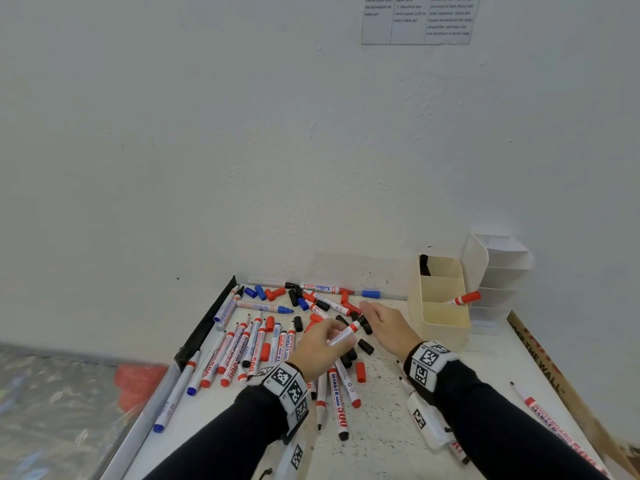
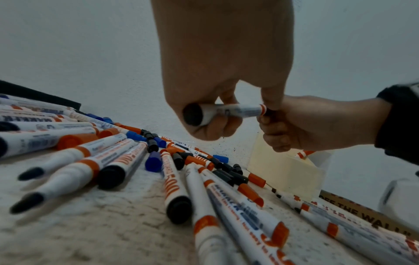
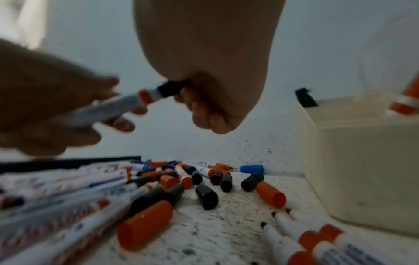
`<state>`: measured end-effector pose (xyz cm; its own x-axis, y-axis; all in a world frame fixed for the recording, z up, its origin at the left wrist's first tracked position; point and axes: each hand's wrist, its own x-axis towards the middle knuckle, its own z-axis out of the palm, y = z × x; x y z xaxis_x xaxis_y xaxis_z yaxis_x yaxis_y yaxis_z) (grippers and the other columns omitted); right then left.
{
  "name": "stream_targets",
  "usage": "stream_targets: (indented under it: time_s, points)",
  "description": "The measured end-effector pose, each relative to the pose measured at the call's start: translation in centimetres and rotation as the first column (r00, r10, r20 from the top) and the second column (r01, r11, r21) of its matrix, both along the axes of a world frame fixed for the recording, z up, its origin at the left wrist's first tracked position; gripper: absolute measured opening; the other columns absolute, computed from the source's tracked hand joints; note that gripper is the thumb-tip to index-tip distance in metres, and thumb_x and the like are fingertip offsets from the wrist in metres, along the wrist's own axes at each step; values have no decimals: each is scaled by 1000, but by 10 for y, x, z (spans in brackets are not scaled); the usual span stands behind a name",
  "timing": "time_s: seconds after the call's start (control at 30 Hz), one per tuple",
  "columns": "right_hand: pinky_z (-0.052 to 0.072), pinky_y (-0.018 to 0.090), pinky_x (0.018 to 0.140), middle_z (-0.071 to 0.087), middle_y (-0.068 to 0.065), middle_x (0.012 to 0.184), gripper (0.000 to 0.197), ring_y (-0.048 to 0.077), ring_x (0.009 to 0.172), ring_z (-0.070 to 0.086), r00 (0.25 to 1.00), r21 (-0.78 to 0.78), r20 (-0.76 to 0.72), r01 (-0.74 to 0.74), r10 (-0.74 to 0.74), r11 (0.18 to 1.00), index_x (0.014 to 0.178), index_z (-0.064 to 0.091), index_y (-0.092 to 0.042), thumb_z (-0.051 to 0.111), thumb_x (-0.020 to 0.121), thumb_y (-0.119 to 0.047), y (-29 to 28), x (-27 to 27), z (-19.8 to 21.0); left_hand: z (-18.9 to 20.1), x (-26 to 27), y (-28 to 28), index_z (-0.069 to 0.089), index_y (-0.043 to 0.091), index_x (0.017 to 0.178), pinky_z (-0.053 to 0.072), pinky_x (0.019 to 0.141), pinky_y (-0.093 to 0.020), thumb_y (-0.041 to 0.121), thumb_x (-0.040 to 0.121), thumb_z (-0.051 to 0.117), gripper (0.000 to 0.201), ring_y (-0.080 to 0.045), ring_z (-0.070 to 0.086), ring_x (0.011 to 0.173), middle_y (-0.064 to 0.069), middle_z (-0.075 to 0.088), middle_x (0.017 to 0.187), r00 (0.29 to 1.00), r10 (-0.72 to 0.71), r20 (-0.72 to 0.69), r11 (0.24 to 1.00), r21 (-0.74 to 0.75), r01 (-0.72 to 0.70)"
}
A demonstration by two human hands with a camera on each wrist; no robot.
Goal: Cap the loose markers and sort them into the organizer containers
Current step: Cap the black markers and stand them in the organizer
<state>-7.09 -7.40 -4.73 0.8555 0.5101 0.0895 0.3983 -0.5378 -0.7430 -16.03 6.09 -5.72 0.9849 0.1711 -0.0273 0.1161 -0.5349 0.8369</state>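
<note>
Far left edge of the surface (image 1: 388,455): a black strip (image 1: 207,323) along the rim, blue-tipped markers lying beside it. Next over, a row of uncapped markers (image 1: 242,348) side by side, white barrels with red bands. Behind them by the wall, loose caps (image 1: 298,299) scattered in red, blue and black. Centre: left hand (image 1: 318,348) curled round a white marker (image 1: 344,334), held off the surface, barrel roughly level, tip end toward the other hand. Right hand (image 1: 388,327) has fingers curled on a black cap (image 1: 363,322) sitting at the marker's tip end, against the red band; can't tell if it's pushed fully home. More black caps and one red cap lie on the surface under and just right of the hands. Right of that: cream organizer (image 1: 446,327) with compartments in a row, standing near the wall. Far compartment holds something black, middle one holds a red-capped marker (image 1: 464,298) leaning out over the right rim. White organizer (image 1: 498,268) stands behind it, touching the wall. Near right edge: another uncapped marker (image 1: 540,410), then a cardboard strip (image 1: 540,358) with printed letters.
</note>
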Motion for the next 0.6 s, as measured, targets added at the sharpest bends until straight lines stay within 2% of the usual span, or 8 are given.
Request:
stream_targets:
  time_s: [0.03, 0.1, 0.17, 0.23, 0.3, 0.4, 0.5, 0.6]
  points:
    - [33, 29, 61, 44, -1, 60, 45, 12, 58, 41, 999, 12, 22, 27, -27, 1000, 62, 46, -17, 32, 98, -40, 0, -3, 2, 1, 0, -1, 54, 24, 110, 38, 68, -11, 36, 89, 57, 25, -2, 50, 84, 12, 52, 93, 1000, -4, 17, 1000, 21, 4]
    - [28, 28, 56, 37, -3, 55, 49, 11, 54, 37, 998, 1, 37, 56, -56, 998, 55, 37, -19, 31, 98, -41, 1, -5, 4, 5, 0, -4, 58, 22, 107, 36, 65, -10, 35, 89, 57, 22, -2, 51, 81, 12, 54, 88, 999, -12, 40, 998, 58, 9]
    - [27, 28, 55, 37, -3, 55, 49, 11, 54, 36, 999, -6, 8, 49, -49, 999, 54, 36, -20, 31, 98, -41, 1, -7, 9, 8, 2, -7, 62, 19, 99, 37, 60, -12, 32, 93, 51, 18, -1, 49, 67, 11, 54, 74, 998, -35, 54, 996, 88, 30]
    - [28, 26, 55, 38, -4, 57, 46, 10, 55, 37, 999, 61, -36, 26, -24, 998, 57, 37, -21, 29, 100, -36, 0, -7, 10, 11, 4, -7, 61, 17, 87, 38, 56, -15, 30, 96, 45, 23, -2, 45, 55, 8, 50, 64, 997, -53, 60, 995, 86, 47]
    - [29, 24, 55, 39, -4, 57, 44, 9, 54, 36, 997, 111, -73, -3, 11, 994, 60, 39, -21, 27, 100, -34, -2, -8, 11, 15, 5, -9, 61, 14, 86, 35, 47, -14, 27, 98, 41, 27, -1, 41, 43, 6, 49, 62, 998, -62, 10, 994, -86, 62]
    - [30, 21, 54, 39, -3, 56, 42, 7, 49, 35, 995, 139, -85, -47, 59, 989, 64, 40, -20, 25, 100, -33, -7, -6, 12, 22, 2, -12, 58, 13, 86, 26, 33, -14, 27, 100, 38, 28, -1, 32, 32, 4, 46, 60, 985, -116, -129, 893, -447, 47]
    - [29, 18, 55, 39, -7, 58, 38, 4, 52, 35, 993, 119, -51, -95, 102, 988, 67, 39, -23, 25, 101, -31, -13, -5, 15, 24, 4, -13, 58, 13, 89, 24, 33, -15, 30, 99, 39, 28, -3, 31, 33, 5, 46, 60, 972, -158, -172, 865, -499, 52]
    - [32, 18, 61, 38, -9, 64, 33, 4, 60, 37, 987, 37, 14, -158, 158, 987, 71, 39, -24, 26, 101, -30, -20, 1, 23, 25, 6, -19, 60, 13, 93, 38, 42, -17, 31, 99, 40, 28, -5, 43, 42, 5, 52, 66, 980, -133, -147, 896, -441, 56]
